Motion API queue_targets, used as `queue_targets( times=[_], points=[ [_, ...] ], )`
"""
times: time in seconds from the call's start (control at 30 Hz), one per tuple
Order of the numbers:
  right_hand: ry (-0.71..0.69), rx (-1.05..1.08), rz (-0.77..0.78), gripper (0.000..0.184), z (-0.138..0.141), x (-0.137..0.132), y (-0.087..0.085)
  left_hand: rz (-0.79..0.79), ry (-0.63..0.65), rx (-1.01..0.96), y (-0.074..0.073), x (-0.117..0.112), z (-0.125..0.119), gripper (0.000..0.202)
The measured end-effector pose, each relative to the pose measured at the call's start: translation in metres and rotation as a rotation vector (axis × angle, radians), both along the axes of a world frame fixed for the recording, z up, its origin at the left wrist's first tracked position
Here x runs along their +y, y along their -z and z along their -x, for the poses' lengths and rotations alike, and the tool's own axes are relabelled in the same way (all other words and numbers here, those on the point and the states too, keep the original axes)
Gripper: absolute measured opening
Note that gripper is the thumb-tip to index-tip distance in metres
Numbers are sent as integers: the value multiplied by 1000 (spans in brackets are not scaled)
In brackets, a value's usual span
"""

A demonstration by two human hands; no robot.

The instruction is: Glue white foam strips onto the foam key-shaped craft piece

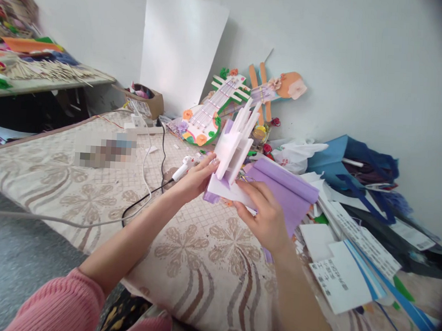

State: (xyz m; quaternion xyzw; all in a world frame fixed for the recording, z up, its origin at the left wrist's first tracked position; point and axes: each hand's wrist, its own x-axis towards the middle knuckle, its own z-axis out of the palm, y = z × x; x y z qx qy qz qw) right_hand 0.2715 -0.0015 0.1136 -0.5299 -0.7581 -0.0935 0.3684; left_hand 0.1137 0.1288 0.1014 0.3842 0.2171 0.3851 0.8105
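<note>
While a white glue gun (184, 167) rests on the patterned mat (92, 187), we steady a white-and-lilac foam model (232, 158), both hands (266, 215) clamped on its base.

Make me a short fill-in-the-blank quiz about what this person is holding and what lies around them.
1. Both hands, the left hand and the right hand, hold a white foam ____ piece.
2. The rolled paper beside the right hand is ____ in colour.
3. The glue gun lies on the patterned ____.
4. The person's sleeve is ____.

Missing words: craft; purple; mat; pink
</note>
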Motion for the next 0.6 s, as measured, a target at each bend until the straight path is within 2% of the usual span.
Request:
queue_targets(
  times=[0.23,0.4,0.6],
  points=[
    [-19,-51,-78,42,-1,4,5,-11,-3,12,1,-1,1,62],
    [-25,-77,-138,46,-1,4,6,-32,20,-7,3,1,2,68],
    [-22,-15,-97,41,0,5,7,-21,47,1,8,4,1,65]
  ],
)
